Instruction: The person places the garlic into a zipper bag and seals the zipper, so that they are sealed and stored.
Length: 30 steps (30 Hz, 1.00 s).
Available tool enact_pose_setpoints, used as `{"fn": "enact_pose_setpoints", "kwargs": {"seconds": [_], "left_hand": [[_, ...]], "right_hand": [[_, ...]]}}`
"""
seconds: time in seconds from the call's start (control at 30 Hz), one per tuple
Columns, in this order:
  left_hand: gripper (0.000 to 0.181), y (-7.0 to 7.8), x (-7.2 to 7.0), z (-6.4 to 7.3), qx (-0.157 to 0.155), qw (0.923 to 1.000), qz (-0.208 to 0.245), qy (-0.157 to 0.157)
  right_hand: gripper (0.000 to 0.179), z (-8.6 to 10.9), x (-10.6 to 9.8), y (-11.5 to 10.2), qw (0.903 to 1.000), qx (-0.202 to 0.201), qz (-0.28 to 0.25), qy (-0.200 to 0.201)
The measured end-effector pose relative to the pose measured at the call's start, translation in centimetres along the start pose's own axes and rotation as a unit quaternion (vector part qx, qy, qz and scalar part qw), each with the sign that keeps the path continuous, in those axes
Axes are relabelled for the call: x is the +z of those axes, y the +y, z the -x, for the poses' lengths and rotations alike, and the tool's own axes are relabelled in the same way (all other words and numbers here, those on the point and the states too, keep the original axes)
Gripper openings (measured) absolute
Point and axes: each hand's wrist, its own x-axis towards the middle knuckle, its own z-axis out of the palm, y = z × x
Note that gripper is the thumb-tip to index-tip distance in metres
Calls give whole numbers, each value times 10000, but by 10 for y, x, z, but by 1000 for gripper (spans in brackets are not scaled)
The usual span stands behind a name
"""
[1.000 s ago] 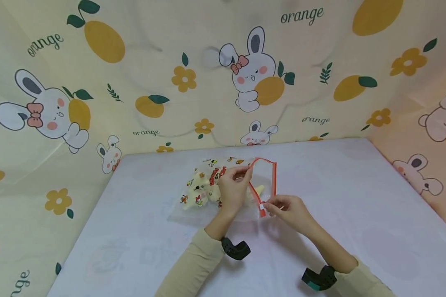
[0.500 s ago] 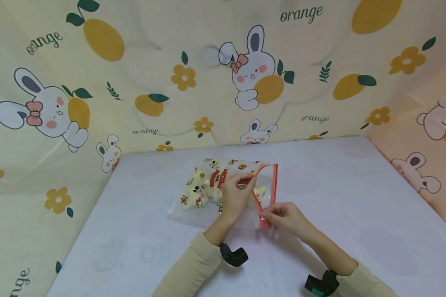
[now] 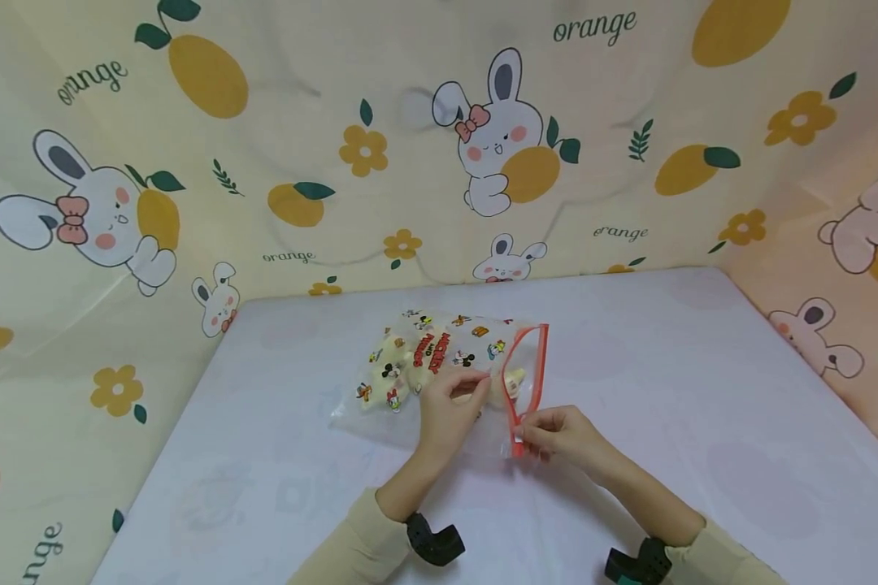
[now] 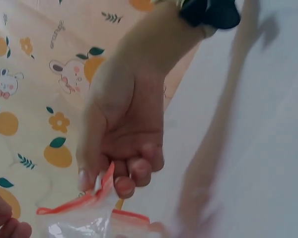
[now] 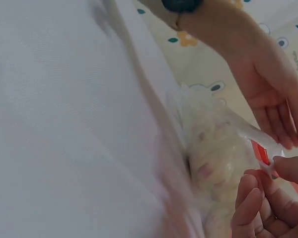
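A clear zip bag [image 3: 402, 422] with cartoon prints and a red zip edge lies on the table. Pale yellow lumpy things [image 3: 391, 361] fill it; their kind is unclear through the film. My right hand [image 3: 567, 435] pinches the white slider [image 3: 518, 436] at the near end of the red zip [image 3: 541, 366]. The zip's two sides bow apart, leaving the mouth open. Over the bag's front hovers my left hand [image 3: 446, 410], hiding part of it. In the right wrist view the left hand [image 5: 273, 94] has fairly straight fingers, apart from the zip.
A white cloth covers the table [image 3: 263, 487], which has bare room left and right of the bag. Printed fabric walls [image 3: 410, 195] rise at the back and both sides. Each wrist wears a black camera [image 3: 435, 543].
My left hand has let go of the red zip edge and moved left and toward me. My right hand has moved slightly nearer, still pinching at the slider; the bag's near corner shifted with it.
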Motion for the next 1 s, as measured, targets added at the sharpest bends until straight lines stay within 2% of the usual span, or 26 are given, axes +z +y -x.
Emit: {"fn": "enact_pose_setpoints", "kwargs": {"seconds": [0.07, 0.17, 0.27, 0.33, 0.47, 0.53, 0.7, 0.83, 0.93, 1.0], "left_hand": [[10, 3, -4, 9, -169, 9997, 23, -171], [13, 6, -9, 24, -595, 9963, 216, -581], [16, 7, -11, 42, -1083, 9881, 476, -983], [18, 5, -12, 52, -1386, 9799, 729, -1236], [24, 0, -11, 68, -1984, 9576, 1197, -1711], [26, -2, -9, 74, -2264, 9462, 1382, -1854], [27, -7, -6, 80, -2858, 9238, 1801, -1803], [29, -11, -3, 82, -3364, 9047, 1955, -1737], [29, -13, 0, 83, -3855, 8810, 2097, -1769], [30, -14, 2, 82, -4217, 8579, 2325, -1793]], "right_hand": [[32, 1, 0, 1, 10000, -29, 6, -17], [32, 1, 0, 3, 10000, -9, 39, -4], [33, 2, -1, 5, 10000, 14, 85, -48], [34, 3, -1, 6, 9999, 21, 79, -113], [35, 3, -2, 8, 9996, 141, 6, -237], [35, 3, -1, 9, 9994, 197, -17, -287], [34, 1, -2, 12, 9988, 250, -70, -425], [37, 1, -3, 13, 9981, 263, -67, -555], [39, 1, -3, 12, 9979, 253, -48, -602], [40, 2, -2, 12, 9978, 219, -35, -623]]}}
